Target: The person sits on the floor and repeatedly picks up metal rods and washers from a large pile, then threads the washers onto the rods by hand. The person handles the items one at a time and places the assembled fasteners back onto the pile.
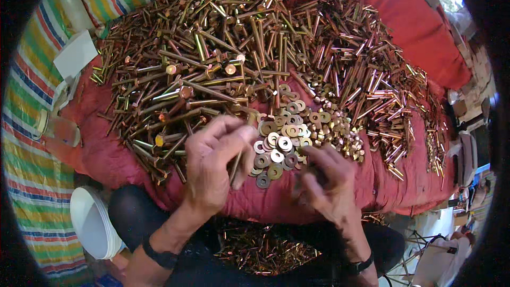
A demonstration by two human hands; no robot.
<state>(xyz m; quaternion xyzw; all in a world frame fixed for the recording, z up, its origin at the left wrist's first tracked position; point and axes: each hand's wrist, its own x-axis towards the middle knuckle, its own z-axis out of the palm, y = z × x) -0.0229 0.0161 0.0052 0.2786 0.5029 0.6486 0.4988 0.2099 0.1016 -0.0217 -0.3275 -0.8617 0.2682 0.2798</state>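
Red cloth (414, 16) covers the whole work surface, draped over the person's knees at the near edge, with a striped mat (32, 180) of many colours spread under it on the left. Across the cloth lies a big heap of brass-coloured bolts (212, 58), long ones piled to the left and middle, shorter ones (366, 85) spilling to the right. Just in front of the heap sits a smaller patch of flat washers (279, 146), and beside it on the right a cluster of nuts (340, 133). More bolts (260, 250) rest in the dark lap below. A white bucket (93, 223) stands at the lower left, near a clear bottle (58, 130) and a scrap of white paper (74, 53).

The left hand (212, 165) is curled, its fingers pinching a single bolt (235, 166) that hangs down just left of the washers. The right hand (326, 183) is blurred, fingers bent inward beside the washers; whether it holds anything I cannot tell.
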